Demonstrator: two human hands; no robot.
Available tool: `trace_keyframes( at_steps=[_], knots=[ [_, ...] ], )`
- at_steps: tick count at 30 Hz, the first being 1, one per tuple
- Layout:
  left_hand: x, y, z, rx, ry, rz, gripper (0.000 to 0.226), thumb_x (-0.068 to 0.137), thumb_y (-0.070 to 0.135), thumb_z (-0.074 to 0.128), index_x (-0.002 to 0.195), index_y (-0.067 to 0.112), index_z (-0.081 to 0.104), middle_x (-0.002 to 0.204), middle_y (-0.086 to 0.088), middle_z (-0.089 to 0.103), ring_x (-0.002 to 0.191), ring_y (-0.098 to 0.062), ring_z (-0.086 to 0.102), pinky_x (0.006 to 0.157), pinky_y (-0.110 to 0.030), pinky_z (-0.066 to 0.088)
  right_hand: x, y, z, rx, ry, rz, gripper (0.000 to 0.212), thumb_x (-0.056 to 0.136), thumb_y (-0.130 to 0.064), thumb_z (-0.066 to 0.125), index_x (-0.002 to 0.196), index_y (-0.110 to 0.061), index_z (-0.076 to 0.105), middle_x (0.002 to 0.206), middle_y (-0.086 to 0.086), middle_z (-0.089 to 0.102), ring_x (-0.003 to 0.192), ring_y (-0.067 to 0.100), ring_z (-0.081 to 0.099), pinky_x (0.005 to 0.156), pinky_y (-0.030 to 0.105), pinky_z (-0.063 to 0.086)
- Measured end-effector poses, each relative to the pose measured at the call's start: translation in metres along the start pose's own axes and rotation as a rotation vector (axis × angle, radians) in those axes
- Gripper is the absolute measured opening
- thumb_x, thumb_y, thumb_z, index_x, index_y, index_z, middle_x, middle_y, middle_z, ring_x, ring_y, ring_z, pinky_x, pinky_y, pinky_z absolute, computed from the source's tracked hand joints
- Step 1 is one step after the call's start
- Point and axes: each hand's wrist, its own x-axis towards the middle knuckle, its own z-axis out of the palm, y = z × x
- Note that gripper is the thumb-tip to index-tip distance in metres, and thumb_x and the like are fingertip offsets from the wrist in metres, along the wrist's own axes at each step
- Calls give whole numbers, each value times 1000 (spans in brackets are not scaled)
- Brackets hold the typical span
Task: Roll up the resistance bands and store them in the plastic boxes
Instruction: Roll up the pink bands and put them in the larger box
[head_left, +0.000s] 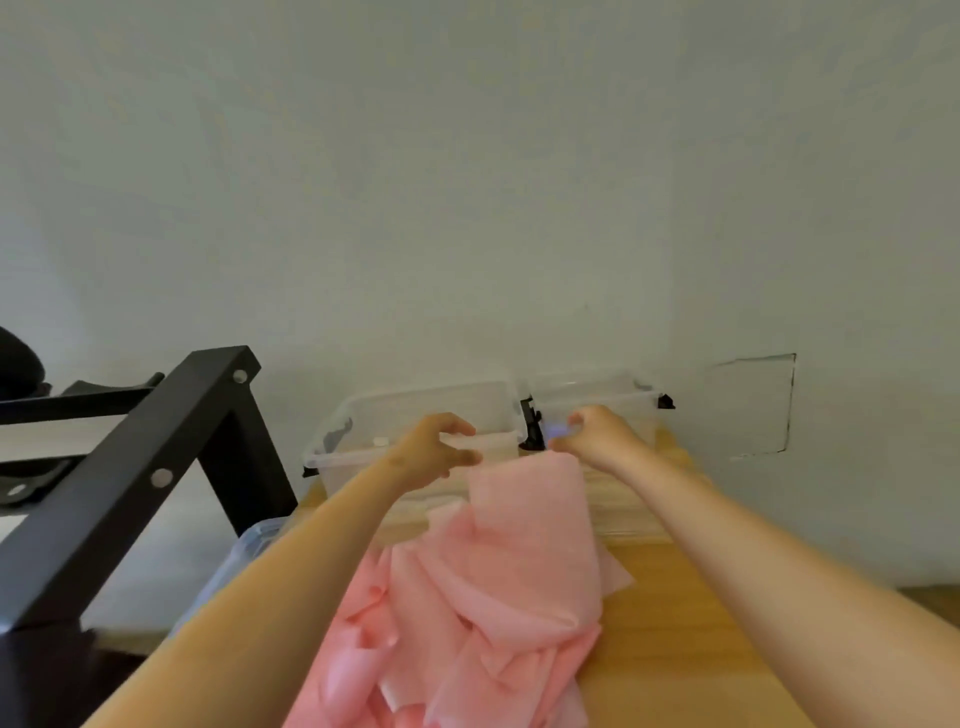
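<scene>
A wide pink resistance band (498, 571) lies crumpled along the wooden table (685, 623), and its far end is raised toward two clear plastic boxes by the wall. My left hand (434, 449) has curled fingers at the left corner of that raised end, in front of the left box (363, 415). My right hand (597, 434) pinches the right corner, just before the right box (623, 395). Both boxes have no lids on them. I cannot make out what is inside them.
A black metal frame (156, 467) slants up at the left of the table. A bluish clear lid or bin (249, 545) sits low beside the table's left edge. The boxes have black latches (530, 426). The wall stands directly behind them.
</scene>
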Motion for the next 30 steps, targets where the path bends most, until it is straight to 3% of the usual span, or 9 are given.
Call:
trace_keyframes(
  at_steps=[3,6,12,15,17,19,22,26,30],
  knots=[
    [-6,-21,26,36,-146,42,28,79,15,77,104,14,67,114,-3,62,93,-15,59,68,-14,45,-12,22,17,-124,-178,-49,36,84,-29,71,113,-9,67,121,6,65,110,21,60,90,30,45],
    [-18,-30,46,158,-351,56,31,75,17,80,105,19,71,101,7,63,96,-8,54,83,-16,42,-30,40,32,-171,-400,-106,23,82,-22,73,104,-14,73,112,0,70,104,15,63,92,27,47],
    [-31,-47,65,406,-502,18,38,72,25,82,107,32,70,108,10,54,103,-6,49,85,-18,37,-60,71,59,-279,-511,-64,38,77,-33,75,112,-21,69,115,-6,65,108,13,60,93,23,47],
    [-34,-54,69,381,-443,84,28,74,19,79,100,25,72,98,7,56,94,-6,50,73,-9,38,-67,84,72,-221,-414,-124,10,77,-23,74,84,-28,68,95,-5,66,93,13,62,80,21,47],
    [-35,-54,68,290,-371,106,13,77,13,76,82,23,71,82,10,60,82,-5,52,68,-5,39,-67,86,73,-175,-344,-155,23,78,-16,73,64,-29,60,72,-9,60,72,11,57,67,23,45],
    [-31,-54,64,179,-306,133,25,78,7,74,67,27,67,71,14,63,74,-5,57,74,-15,46,-65,81,66,-90,-294,-149,26,80,-12,71,61,-25,59,59,-10,55,59,10,52,59,24,43],
    [-22,-48,49,87,-173,180,25,82,4,71,68,24,69,69,11,66,70,-3,59,77,-27,50,-55,64,44,-47,-201,-196,24,87,-20,68,64,-21,63,66,-6,62,61,5,51,59,18,40],
    [-11,-10,19,19,-32,217,18,91,7,61,75,12,65,66,5,58,60,-2,51,56,-12,43,-43,24,2,33,-68,-288,32,90,-23,66,58,-26,60,53,-17,57,54,-6,47,53,13,32],
    [2,41,-20,-65,116,293,18,96,6,52,81,7,63,67,-2,59,65,-13,54,51,-16,44,-28,-23,-42,106,107,-384,17,91,-22,63,75,-16,68,75,-2,65,68,9,56,57,21,40]
  ],
)
